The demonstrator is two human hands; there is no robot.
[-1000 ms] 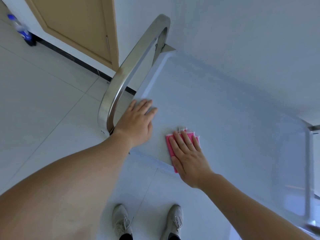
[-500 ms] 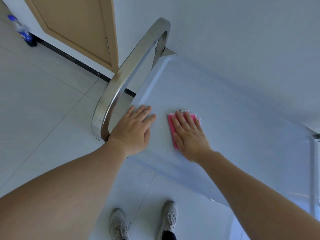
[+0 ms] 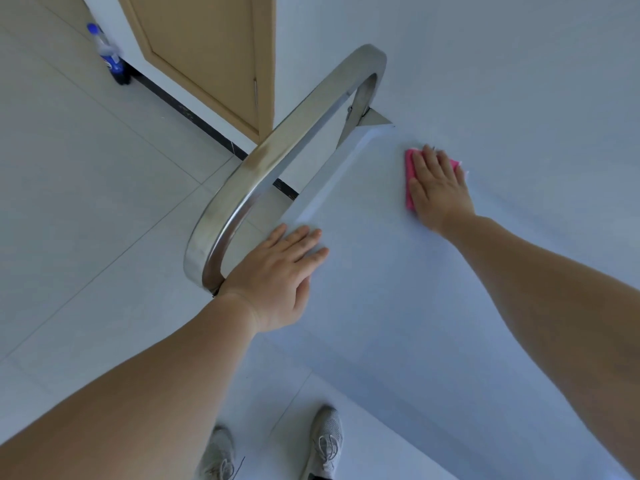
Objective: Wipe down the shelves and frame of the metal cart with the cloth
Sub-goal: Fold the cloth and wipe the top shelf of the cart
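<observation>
The metal cart's top shelf (image 3: 398, 306) stretches away from me, pale and reflective, with a curved steel handle (image 3: 277, 150) arching over its left end. My left hand (image 3: 277, 275) lies flat with straight fingers on the shelf's near left corner, beside the handle's base. My right hand (image 3: 438, 185) presses flat on a folded pink cloth (image 3: 410, 168) near the shelf's far left corner. Only the cloth's left and far edges show past my fingers.
A wooden door (image 3: 207, 53) stands behind the handle, with a dark skirting strip along the wall. A blue-capped bottle (image 3: 110, 57) sits on the tiled floor at the far left. My two grey shoes (image 3: 325, 441) stand beside the shelf's near edge.
My right hand has slid the pink cloth away from me, from the near edge up to the shelf's far left corner. My left hand has stayed flat on the near corner.
</observation>
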